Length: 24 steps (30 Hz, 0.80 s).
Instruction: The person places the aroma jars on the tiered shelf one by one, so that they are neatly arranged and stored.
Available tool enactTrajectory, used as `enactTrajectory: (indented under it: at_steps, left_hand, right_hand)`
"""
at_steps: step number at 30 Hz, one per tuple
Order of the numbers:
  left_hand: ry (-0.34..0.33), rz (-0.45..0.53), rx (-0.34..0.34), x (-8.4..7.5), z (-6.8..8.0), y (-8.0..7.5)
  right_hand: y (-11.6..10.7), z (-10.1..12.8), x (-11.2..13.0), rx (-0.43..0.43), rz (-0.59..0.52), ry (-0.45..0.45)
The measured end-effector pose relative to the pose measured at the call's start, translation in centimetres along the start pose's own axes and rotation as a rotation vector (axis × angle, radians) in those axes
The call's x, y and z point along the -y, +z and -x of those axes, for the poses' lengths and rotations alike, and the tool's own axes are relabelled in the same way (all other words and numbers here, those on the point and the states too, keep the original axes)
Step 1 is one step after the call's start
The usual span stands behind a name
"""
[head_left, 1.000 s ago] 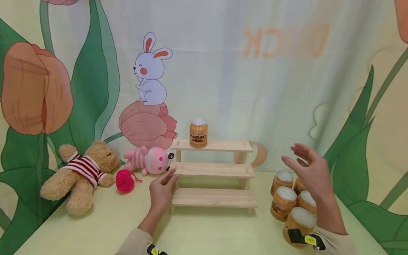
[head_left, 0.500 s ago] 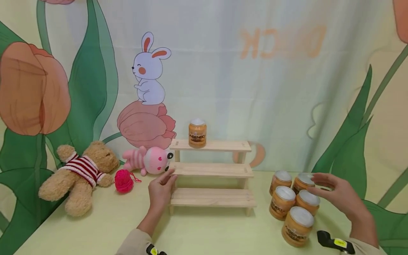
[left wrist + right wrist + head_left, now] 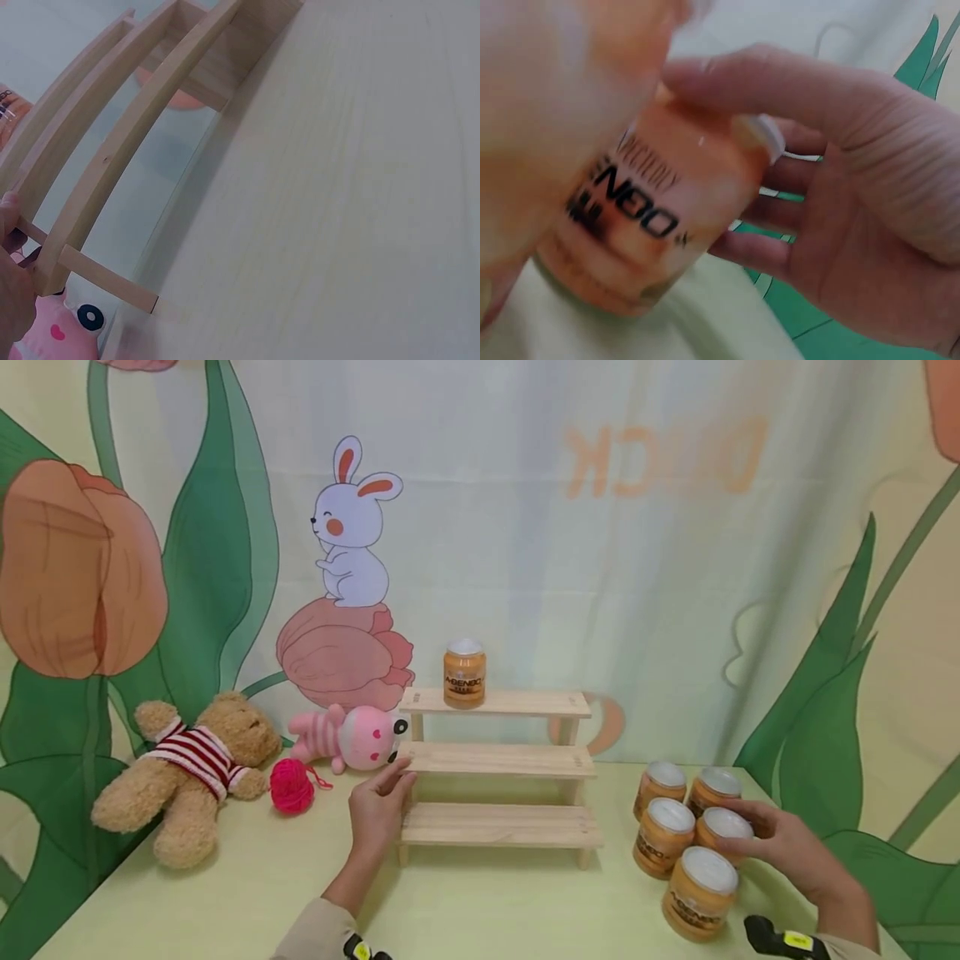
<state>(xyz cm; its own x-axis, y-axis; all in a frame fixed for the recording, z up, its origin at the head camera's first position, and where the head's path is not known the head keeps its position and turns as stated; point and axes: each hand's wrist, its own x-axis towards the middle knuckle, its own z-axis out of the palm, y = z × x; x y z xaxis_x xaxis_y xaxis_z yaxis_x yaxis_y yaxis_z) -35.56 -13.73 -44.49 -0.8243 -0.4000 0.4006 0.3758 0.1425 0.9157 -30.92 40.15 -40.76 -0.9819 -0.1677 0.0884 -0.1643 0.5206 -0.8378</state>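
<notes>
Orange jar [image 3: 722, 832] with a white lid, one of a cluster of five at the right end of the table [image 3: 487, 910], is the one the right hand [image 3: 787, 852] has its fingers curled around; in the head view the hand covers most of the jar's side, so only the lid and a sliver of the body show. The right wrist view shows the jar [image 3: 645, 225] close up and blurred, its black label lettering only partly readable, with the thumb across its top and the fingers [image 3: 780, 217] wrapped behind it; another blurred orange shape fills the upper left corner and cannot be made out clearly. The four other jars [image 3: 663, 837] stand touching or just beside the held one. Well apart to the left, a three-step wooden rack [image 3: 498, 760] stands with a single jar [image 3: 465, 673] on its top step. The left hand [image 3: 378, 814] rests relaxed against the rack's left end, fingertips touching the middle step; the left wrist view shows only the edge of that hand [image 3: 11, 277], cut off at the frame. A pink plush toy [image 3: 348, 737], a ball of pink yarn [image 3: 292, 786] and a teddy bear [image 3: 187, 764] lie left of the rack.
</notes>
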Motion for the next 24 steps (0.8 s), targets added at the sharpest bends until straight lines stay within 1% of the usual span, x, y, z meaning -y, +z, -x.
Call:
enactTrajectory:
  at_steps: [2, 5, 8, 10, 18, 20, 24]
  left_hand:
    - [0.002, 0.008, 0.005, 0.0, 0.0, 0.1]
    - [-0.002, 0.011, 0.008, -0.1, 0.0, 0.1]
    - [-0.006, 0.016, 0.008, -0.1, 0.0, 0.2]
    - [-0.005, 0.016, 0.007, -0.1, 0.0, 0.2]
    - [-0.002, 0.002, -0.002, -0.1, -0.1, 0.1]
    - [-0.002, -0.005, -0.003, -0.1, -0.1, 0.0]
    - [0.0, -0.013, 0.001, -0.1, -0.1, 0.0]
  right_hand:
    - [0.0, -0.1, -0.8, 0.019, -0.048, 0.028]
    - [0.1, -0.3, -1.9, 0.057, -0.119, 0.023]
    - [0.4, -0.2, -2.6, 0.063, -0.176, 0.015]
    - [0.5, -0.2, -2.9, 0.048, -0.194, 0.017]
    - [0.7, -0.1, -2.8, -0.044, -0.167, 0.037]
    - [0.6, 0.1, -2.6, -0.066, -0.17, 0.016]
    - [-0.1, 0.5, -1.6, -0.099, -0.157, -0.065]
